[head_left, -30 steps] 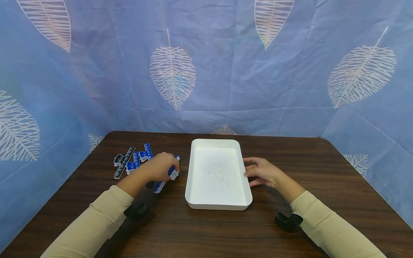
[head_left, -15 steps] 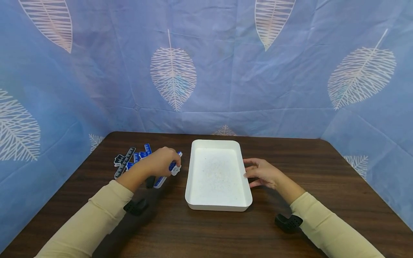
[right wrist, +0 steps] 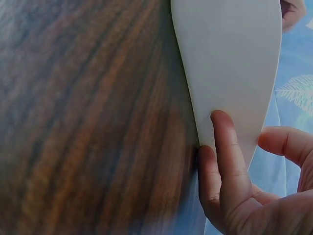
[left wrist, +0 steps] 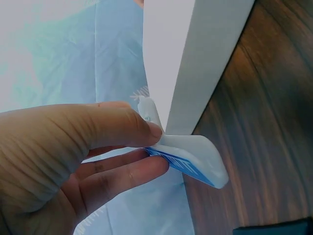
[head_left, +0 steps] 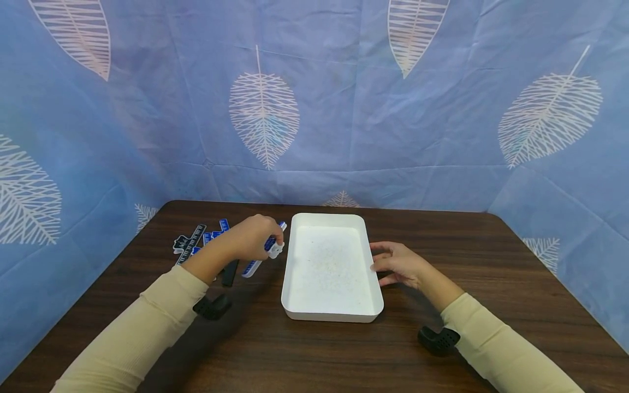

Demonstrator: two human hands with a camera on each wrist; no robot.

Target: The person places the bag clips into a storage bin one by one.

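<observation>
Blue cloth printed with white leaves [head_left: 334, 109] rises behind a dark wood-grain bench [head_left: 334, 355], where a person in cream sleeves [head_left: 142, 322] works with two hands over a white tray [head_left: 332, 267]. Seen from the head, the left hand [head_left: 255, 237] pinches a blue-and-white clip [head_left: 276, 250] with ruler markings just beside the tray's 9 o'clock edge. The clip's long axis runs from 1 o'clock to 7 o'clock, its figure-shaped part jutting toward 4 o'clock. One end shows at the hand's 2 o'clock, the figure at its 4 o'clock and the other end at its 6 o'clock; the middle is hidden by the fingers. From the left wrist, thumb and fingers are clamped on the piece, whose broad, rounded end points to 4 o'clock, away from the fingertips; whether it touches the tray wall cannot be told. Across at the tray's 3 o'clock, the right hand [head_left: 400, 263] rests its spread fingertips against the outer wall, the digits apart. At the left hand's 7 o'clock lies a black strip [head_left: 229, 274], partly covered by the forearm. Farther off, at its 9 o'clock, lies a black ruler clip [head_left: 190, 244] angled from 1 to 7 o'clock, with blue ruler clips [head_left: 224, 224] between, partly hidden by the arm.
</observation>
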